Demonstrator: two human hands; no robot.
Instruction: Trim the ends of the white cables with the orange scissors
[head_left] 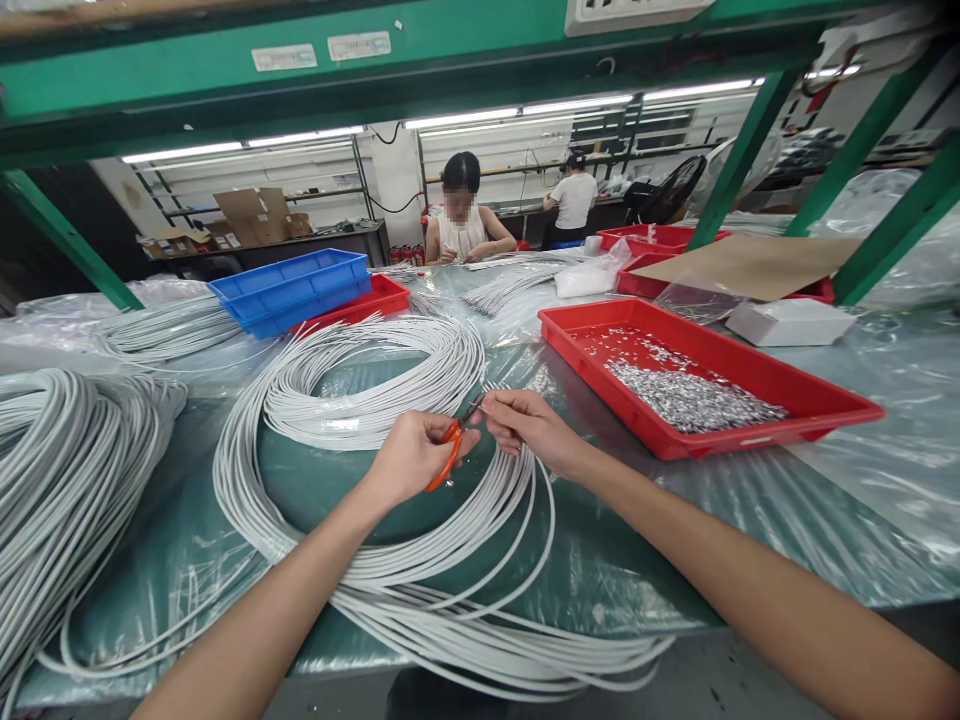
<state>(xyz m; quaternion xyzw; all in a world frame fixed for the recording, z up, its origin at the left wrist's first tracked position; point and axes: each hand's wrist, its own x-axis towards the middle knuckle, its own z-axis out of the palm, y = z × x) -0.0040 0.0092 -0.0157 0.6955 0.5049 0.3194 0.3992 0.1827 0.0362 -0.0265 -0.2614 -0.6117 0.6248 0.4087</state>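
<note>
My left hand [420, 452] is closed around small orange-handled pliers [448, 462], with their dark jaws pointing up and right toward the other hand. Fingers pinched, my right hand [529, 425] is at the jaw tips and over the end of a bundle of white cables [480, 520]. A cable seems held between its fingertips, though the exact spot is hidden. The bundle curves in a wide loop under my forearms. Behind my left hand lies another white cable coil [375, 400], overlapping this loop.
On the right is a red tray [825, 412] of small shiny metal pieces. A large cable pile [67, 500] lies left. Farther back are a blue bin [292, 290], a white box [791, 322] and a person [469, 235] seated opposite. A green shelf beam [465, 70] crosses overhead.
</note>
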